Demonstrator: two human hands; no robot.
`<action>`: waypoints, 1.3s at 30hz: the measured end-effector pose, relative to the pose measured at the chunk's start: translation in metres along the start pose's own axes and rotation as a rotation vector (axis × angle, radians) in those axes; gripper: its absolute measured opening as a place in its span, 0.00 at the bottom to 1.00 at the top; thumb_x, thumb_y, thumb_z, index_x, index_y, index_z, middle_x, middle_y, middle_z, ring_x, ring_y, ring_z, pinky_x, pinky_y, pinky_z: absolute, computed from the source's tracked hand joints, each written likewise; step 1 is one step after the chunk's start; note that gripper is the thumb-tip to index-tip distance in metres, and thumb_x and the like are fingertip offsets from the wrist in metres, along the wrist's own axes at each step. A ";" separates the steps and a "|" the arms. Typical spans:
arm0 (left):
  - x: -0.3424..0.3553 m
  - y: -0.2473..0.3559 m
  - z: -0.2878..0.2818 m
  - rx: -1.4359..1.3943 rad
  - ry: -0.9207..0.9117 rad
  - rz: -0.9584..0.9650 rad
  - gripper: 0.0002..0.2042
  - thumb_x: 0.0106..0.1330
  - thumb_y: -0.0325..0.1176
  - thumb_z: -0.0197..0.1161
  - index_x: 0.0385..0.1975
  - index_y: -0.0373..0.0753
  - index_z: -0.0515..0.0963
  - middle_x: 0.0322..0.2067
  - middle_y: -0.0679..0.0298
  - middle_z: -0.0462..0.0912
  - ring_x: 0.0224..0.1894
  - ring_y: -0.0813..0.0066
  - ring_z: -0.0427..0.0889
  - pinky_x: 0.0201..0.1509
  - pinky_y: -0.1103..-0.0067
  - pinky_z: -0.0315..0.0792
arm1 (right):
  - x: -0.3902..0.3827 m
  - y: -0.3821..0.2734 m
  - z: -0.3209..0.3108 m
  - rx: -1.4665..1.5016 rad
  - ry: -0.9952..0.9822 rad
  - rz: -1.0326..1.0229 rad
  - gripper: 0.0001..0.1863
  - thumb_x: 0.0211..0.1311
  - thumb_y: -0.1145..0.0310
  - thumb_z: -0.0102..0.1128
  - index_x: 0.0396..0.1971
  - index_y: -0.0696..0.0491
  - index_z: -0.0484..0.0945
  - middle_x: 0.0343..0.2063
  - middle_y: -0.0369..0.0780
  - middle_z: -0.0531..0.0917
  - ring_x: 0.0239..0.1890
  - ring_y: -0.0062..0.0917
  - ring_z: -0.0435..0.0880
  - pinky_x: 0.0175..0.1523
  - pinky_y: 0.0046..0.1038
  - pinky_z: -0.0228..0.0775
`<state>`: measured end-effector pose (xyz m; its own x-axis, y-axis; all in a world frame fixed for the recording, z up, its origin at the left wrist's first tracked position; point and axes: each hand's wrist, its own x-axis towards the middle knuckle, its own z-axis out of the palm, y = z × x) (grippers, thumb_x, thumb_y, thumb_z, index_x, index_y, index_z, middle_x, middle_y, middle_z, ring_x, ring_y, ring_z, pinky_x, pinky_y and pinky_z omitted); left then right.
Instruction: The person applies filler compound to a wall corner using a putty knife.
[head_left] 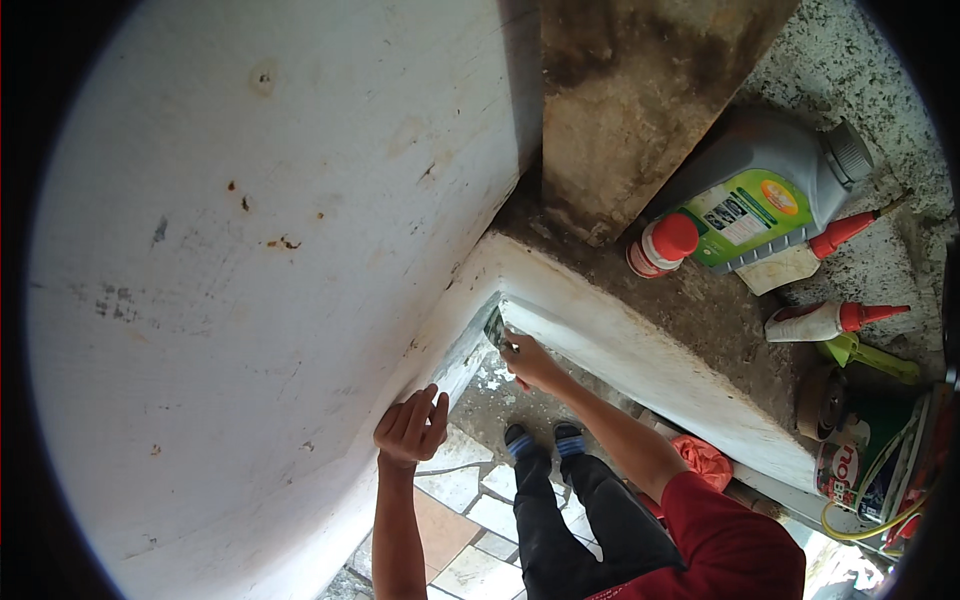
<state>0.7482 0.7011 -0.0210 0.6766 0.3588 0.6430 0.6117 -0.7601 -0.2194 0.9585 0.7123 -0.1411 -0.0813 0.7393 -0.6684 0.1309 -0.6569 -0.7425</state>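
Observation:
My right hand [533, 364] is closed around a small flat scraper with a dark green blade [494, 326]. The blade lies against the low white wall, at the inner corner where two wall faces meet. Lower and to the left, my left hand [410, 428] leans on the edge of the white wall [250, 370]. Its fingers are bent but apart, and nothing shows in them. A greyish strip [462, 352] runs along the wall face between my hands.
On the brown ledge [690, 350] at right stand a grey jug [770, 180], a red-capped bottle [660, 245], glue bottles [810, 321] and a paint bucket [860, 450]. An upright post [630, 110] rises behind. Below are my sandalled feet [545, 440] and tiled floor [480, 570].

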 end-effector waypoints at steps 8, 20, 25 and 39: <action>-0.002 0.000 0.002 0.020 -0.013 0.010 0.10 0.47 0.21 0.51 0.25 0.43 0.76 0.27 0.65 0.80 0.21 0.80 0.77 0.19 0.88 0.64 | -0.020 -0.009 -0.003 0.026 -0.077 -0.015 0.28 0.54 0.71 0.43 0.55 0.61 0.53 0.08 0.36 0.68 0.07 0.19 0.67 0.11 0.24 0.60; -0.001 0.001 0.003 0.013 -0.011 -0.001 0.11 0.48 0.21 0.50 0.25 0.45 0.77 0.27 0.65 0.80 0.21 0.78 0.78 0.18 0.87 0.64 | 0.002 0.002 -0.005 0.123 0.022 -0.153 0.28 0.55 0.71 0.44 0.56 0.61 0.51 0.10 0.37 0.69 0.07 0.20 0.67 0.11 0.24 0.60; 0.000 0.001 0.003 0.017 -0.002 0.008 0.10 0.48 0.21 0.50 0.25 0.44 0.77 0.27 0.65 0.80 0.22 0.78 0.78 0.18 0.87 0.64 | 0.007 0.009 -0.004 0.047 -0.063 -0.066 0.28 0.54 0.71 0.44 0.55 0.64 0.51 0.10 0.38 0.68 0.07 0.20 0.67 0.11 0.23 0.60; 0.000 0.001 0.001 0.041 -0.033 0.009 0.09 0.49 0.22 0.52 0.25 0.45 0.76 0.27 0.66 0.80 0.22 0.79 0.78 0.20 0.87 0.64 | -0.002 0.002 -0.004 -0.040 -0.022 -0.022 0.26 0.55 0.70 0.42 0.55 0.61 0.54 0.07 0.36 0.66 0.06 0.19 0.66 0.10 0.24 0.60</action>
<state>0.7487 0.7011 -0.0220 0.6948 0.3704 0.6165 0.6216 -0.7405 -0.2556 0.9627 0.7099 -0.1413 -0.1063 0.7499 -0.6529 0.1685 -0.6336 -0.7551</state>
